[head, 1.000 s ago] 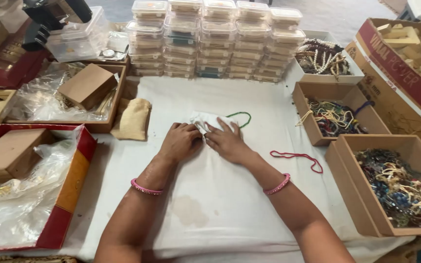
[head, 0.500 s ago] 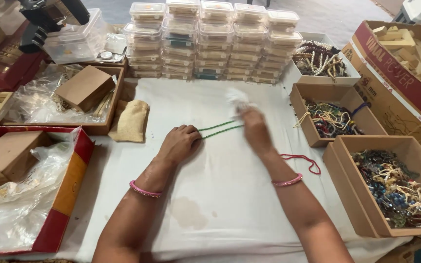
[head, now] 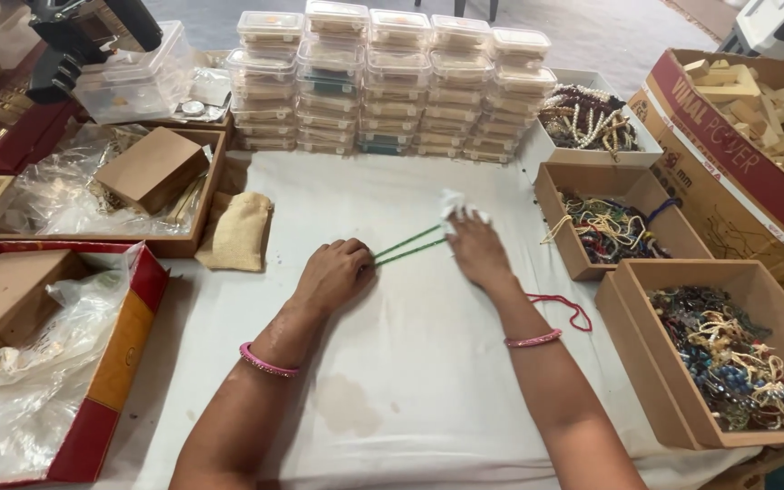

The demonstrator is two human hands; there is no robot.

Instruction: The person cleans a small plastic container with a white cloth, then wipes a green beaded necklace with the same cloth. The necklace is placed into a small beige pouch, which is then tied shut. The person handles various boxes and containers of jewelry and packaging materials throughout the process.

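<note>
White cloth covers the tabletop (head: 410, 399), with a plastic-lined red box (head: 93, 381) at its left edge. Near the middle, the left hand (head: 336, 275) pinches one end of a green bead string (head: 407, 246). The right hand (head: 478, 249) closes a white cloth wad (head: 454, 207) around the other end. Wiping probably goes best with the string kept taut. Brown boxes of beads (head: 728, 358) line the right edge.

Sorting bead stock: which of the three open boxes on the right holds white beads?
The white box farthest back, beside the stacked clear containers. Its strands include white beads; the two brown boxes nearer hold mixed dark, coloured strands.
</note>
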